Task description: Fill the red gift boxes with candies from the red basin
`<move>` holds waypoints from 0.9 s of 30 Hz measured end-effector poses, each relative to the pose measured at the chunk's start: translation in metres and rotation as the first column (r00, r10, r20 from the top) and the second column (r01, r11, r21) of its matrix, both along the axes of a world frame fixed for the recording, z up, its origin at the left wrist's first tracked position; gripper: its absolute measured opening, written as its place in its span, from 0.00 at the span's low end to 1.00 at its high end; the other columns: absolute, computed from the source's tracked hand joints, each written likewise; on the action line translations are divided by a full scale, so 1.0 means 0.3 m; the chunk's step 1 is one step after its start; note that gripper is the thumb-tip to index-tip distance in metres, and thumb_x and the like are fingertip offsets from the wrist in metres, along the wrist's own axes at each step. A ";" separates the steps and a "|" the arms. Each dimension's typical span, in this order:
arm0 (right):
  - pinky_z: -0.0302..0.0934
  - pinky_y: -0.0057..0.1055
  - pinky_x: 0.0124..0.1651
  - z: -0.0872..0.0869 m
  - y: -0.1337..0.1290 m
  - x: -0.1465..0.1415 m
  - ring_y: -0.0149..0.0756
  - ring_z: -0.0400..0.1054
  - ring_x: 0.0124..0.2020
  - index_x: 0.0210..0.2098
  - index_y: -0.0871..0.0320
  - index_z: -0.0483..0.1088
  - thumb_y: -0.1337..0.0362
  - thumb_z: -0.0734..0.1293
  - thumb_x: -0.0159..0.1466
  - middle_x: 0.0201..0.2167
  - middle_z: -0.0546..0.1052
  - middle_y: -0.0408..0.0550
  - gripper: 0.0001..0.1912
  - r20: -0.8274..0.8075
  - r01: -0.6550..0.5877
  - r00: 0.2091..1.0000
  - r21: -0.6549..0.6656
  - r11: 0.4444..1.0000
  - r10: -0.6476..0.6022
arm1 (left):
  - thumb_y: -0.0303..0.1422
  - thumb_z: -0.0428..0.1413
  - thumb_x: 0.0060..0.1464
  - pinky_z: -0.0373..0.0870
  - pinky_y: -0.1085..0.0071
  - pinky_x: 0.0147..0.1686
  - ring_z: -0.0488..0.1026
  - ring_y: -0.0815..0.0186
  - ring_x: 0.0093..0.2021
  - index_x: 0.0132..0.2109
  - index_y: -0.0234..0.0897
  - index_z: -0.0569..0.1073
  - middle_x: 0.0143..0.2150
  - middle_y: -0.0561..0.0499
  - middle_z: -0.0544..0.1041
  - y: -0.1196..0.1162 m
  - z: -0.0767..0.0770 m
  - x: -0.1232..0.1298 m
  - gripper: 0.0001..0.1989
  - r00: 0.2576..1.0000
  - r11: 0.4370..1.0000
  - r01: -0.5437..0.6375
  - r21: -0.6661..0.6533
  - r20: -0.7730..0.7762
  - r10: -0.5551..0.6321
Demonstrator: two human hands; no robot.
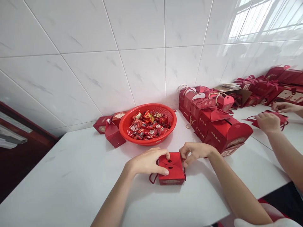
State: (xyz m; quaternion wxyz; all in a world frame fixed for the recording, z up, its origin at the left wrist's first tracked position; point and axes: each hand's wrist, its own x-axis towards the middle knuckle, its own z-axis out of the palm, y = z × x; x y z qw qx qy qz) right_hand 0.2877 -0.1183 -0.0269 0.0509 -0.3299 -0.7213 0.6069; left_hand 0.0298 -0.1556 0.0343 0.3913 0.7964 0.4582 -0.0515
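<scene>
A small red candy box (pixel 176 171) sits on the white table, its top flaps folded down with two round holes showing. My left hand (pixel 148 162) grips its left side, thumb and index finger resting on the top. A dark red cord loop (pixel 153 179) hangs out beside the box under that hand. At the box's right edge, my right hand (pixel 195 152) is curled, its fingers pinched where another dark red cord (pixel 185 174) runs up to them. The fingertips are partly hidden. Behind the box stands a red plastic basket (pixel 124 126) holding wrapped candies (pixel 150 124).
Several larger red gift boxes (pixel 208 126) with rope handles stand at the right. Small red boxes (pixel 113 134) lie left of the basket. At far right, another person's hands (pixel 268 123) handle a red box. A tiled wall (pixel 142 72) bounds the table's back.
</scene>
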 end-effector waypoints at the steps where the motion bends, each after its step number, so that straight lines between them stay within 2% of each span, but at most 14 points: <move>1: 0.62 0.29 0.38 0.013 -0.003 0.003 0.30 0.65 0.29 0.23 0.61 0.72 0.47 0.78 0.47 0.23 0.73 0.40 0.23 -0.047 0.028 0.998 -0.019 0.999 -0.029 | 0.44 0.63 0.47 0.67 0.67 0.45 0.70 0.56 0.47 0.49 0.44 0.72 0.48 0.50 0.70 0.000 0.000 0.000 0.22 1.000 1.000 -0.002 0.005 -0.003 0.002; 4: 0.62 0.30 0.38 0.057 -0.016 0.011 0.31 0.66 0.29 0.25 0.62 0.73 0.48 0.77 0.52 0.25 0.75 0.43 0.21 -0.243 0.143 0.957 -0.074 0.987 -0.157 | 0.45 0.64 0.46 0.68 0.66 0.45 0.70 0.55 0.47 0.49 0.45 0.74 0.48 0.49 0.70 -0.006 0.003 0.002 0.23 0.999 0.999 -0.028 0.024 -0.020 0.029; 7: 0.62 0.32 0.39 0.086 -0.035 0.006 0.33 0.69 0.29 0.26 0.61 0.72 0.50 0.77 0.54 0.24 0.75 0.45 0.20 -0.441 0.239 0.856 -0.124 0.963 -0.270 | 0.44 0.63 0.45 0.69 0.65 0.46 0.71 0.53 0.49 0.49 0.44 0.75 0.49 0.48 0.70 -0.022 0.012 0.006 0.22 0.994 0.994 -0.103 0.042 -0.027 0.104; 10: 0.63 0.34 0.41 0.103 -0.059 -0.016 0.33 0.70 0.29 0.32 0.61 0.72 0.51 0.76 0.55 0.26 0.76 0.46 0.19 -0.515 0.258 0.806 -0.138 0.956 -0.292 | 0.41 0.64 0.44 0.70 0.63 0.47 0.71 0.51 0.51 0.48 0.43 0.76 0.51 0.47 0.70 -0.038 0.028 0.002 0.22 0.984 0.979 -0.181 0.097 0.020 0.180; 12: 0.63 0.35 0.42 0.116 -0.078 -0.032 0.33 0.70 0.31 0.36 0.61 0.72 0.52 0.76 0.56 0.28 0.77 0.47 0.19 -0.513 0.268 0.807 -0.124 0.955 -0.293 | 0.40 0.64 0.45 0.71 0.62 0.47 0.72 0.52 0.50 0.51 0.43 0.75 0.53 0.46 0.72 -0.046 0.044 -0.008 0.25 0.966 0.966 -0.236 0.102 0.134 0.222; 14: 0.63 0.35 0.44 0.133 -0.096 -0.047 0.33 0.70 0.34 0.39 0.61 0.72 0.53 0.75 0.58 0.31 0.77 0.48 0.19 -0.495 0.301 0.812 -0.099 0.948 -0.310 | 0.41 0.64 0.48 0.72 0.61 0.47 0.74 0.56 0.47 0.56 0.42 0.72 0.52 0.47 0.74 -0.051 0.062 -0.023 0.27 0.912 0.955 -0.295 0.025 0.306 0.273; 16: 0.63 0.34 0.44 0.151 -0.115 -0.062 0.33 0.70 0.36 0.40 0.60 0.72 0.54 0.75 0.58 0.34 0.77 0.47 0.19 -0.469 0.360 0.813 -0.063 0.931 -0.346 | 0.42 0.62 0.53 0.73 0.60 0.47 0.75 0.58 0.46 0.60 0.40 0.69 0.46 0.47 0.76 -0.057 0.079 -0.036 0.29 0.820 0.946 -0.308 -0.101 0.476 0.318; 18: 0.63 0.32 0.43 0.163 -0.135 -0.082 0.32 0.68 0.35 0.40 0.60 0.72 0.54 0.75 0.58 0.34 0.75 0.46 0.18 -0.443 0.417 0.817 0.011 0.909 -0.370 | 0.43 0.61 0.56 0.74 0.58 0.50 0.74 0.57 0.50 0.61 0.38 0.67 0.45 0.47 0.77 -0.063 0.090 -0.042 0.29 0.720 0.939 -0.276 -0.204 0.604 0.342; 19: 0.63 0.32 0.42 0.165 -0.145 -0.095 0.32 0.67 0.34 0.39 0.59 0.71 0.54 0.75 0.58 0.33 0.74 0.45 0.17 -0.433 0.437 0.822 0.062 0.897 -0.370 | 0.42 0.62 0.56 0.74 0.58 0.52 0.73 0.56 0.53 0.61 0.38 0.68 0.47 0.46 0.77 -0.066 0.092 -0.041 0.28 0.672 0.938 -0.256 -0.232 0.656 0.345; 23: 0.62 0.31 0.38 0.141 -0.185 -0.164 0.31 0.65 0.31 0.37 0.58 0.69 0.58 0.73 0.59 0.30 0.74 0.42 0.13 -0.430 0.479 0.835 0.257 0.840 -0.344 | 0.40 0.64 0.56 0.73 0.56 0.56 0.72 0.51 0.59 0.58 0.42 0.71 0.64 0.43 0.68 -0.080 0.080 -0.018 0.24 0.528 0.944 -0.222 -0.245 0.784 0.327; 25: 0.62 0.30 0.36 0.118 -0.200 -0.197 0.32 0.66 0.31 0.39 0.57 0.69 0.62 0.70 0.61 0.31 0.75 0.43 0.09 -0.435 0.533 0.816 0.313 0.786 -0.380 | 0.38 0.64 0.56 0.72 0.55 0.57 0.72 0.49 0.60 0.57 0.43 0.72 0.66 0.44 0.67 -0.087 0.069 -0.002 0.22 0.498 0.956 -0.190 -0.223 0.817 0.289; 27: 0.62 0.30 0.34 0.099 -0.208 -0.219 0.32 0.65 0.29 0.39 0.57 0.69 0.64 0.67 0.63 0.31 0.75 0.43 0.05 -0.426 0.602 0.787 0.371 0.707 -0.447 | 0.36 0.64 0.56 0.71 0.55 0.59 0.72 0.49 0.61 0.56 0.43 0.74 0.66 0.44 0.68 -0.094 0.064 0.011 0.20 0.485 0.971 -0.156 -0.182 0.842 0.236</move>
